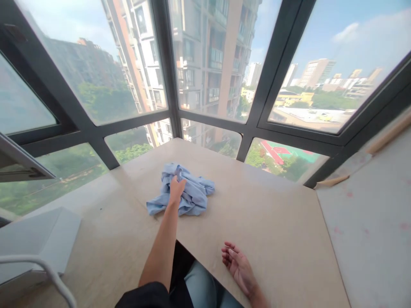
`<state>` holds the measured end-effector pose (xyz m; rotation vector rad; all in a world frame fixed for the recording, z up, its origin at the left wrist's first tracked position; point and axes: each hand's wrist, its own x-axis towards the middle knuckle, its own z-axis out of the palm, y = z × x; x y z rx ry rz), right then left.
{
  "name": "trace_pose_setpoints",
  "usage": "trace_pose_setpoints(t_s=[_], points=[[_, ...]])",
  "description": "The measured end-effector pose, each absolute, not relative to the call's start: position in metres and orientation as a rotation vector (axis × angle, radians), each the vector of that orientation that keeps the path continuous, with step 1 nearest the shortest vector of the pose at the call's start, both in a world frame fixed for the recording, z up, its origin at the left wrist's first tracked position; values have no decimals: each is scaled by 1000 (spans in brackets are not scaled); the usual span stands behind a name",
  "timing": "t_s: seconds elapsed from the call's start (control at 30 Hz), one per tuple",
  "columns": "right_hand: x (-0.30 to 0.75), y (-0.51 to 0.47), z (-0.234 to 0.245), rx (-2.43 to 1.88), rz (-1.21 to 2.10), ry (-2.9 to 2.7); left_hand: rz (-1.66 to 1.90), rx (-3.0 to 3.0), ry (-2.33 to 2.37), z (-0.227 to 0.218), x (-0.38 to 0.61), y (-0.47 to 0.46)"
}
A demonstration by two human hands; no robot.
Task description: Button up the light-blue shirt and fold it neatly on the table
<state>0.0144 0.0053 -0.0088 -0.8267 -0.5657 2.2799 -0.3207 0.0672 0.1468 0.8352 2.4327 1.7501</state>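
Note:
A crumpled light blue cloth (pixel 194 194) lies on the beige window ledge (pixel 257 205), bunched into loose folds; whether it is a garment or a rag I cannot tell. My left hand (pixel 177 188) reaches forward and grips the top of the bundle, its fingers partly buried in the folds. Nearer to me and to the right, my right hand (pixel 238 266) rests by the ledge's front edge with the palm turned up. Its fingers are loosely curled and nothing is in them, well apart from the cloth.
Dark-framed windows (pixel 173 81) meet in a corner behind the ledge. On the left stand a white box-like object (pixel 48 233) and a pale curved tube (pixel 48 267). A grey-framed panel (pixel 22 158) juts in above them. A patterned wall (pixel 369 222) bounds the right side.

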Motion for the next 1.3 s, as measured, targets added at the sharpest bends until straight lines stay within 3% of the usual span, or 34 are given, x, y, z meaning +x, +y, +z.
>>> trace_pose_setpoints(t_s=[0.17, 0.37, 0.5, 0.73, 1.1, 1.3], points=[[17, 12, -7, -793, 2384, -591, 1406, 688, 2579, 72, -279, 36], [18, 12, -6, -803, 2373, -573, 1056, 596, 3026, 87, -311, 39], [19, 9, -7, -830, 2339, -569, 876, 538, 2853, 95, -352, 48], [18, 10, -6, -857, 2313, -585, 444, 900, 2641, 41, -336, 71], [14, 8, -1, -825, 2272, -583, 814, 927, 2696, 51, -320, 86], [12, 3, 9, -904, 2101, -507, 1565, 1022, 2451, 36, -179, 51]])
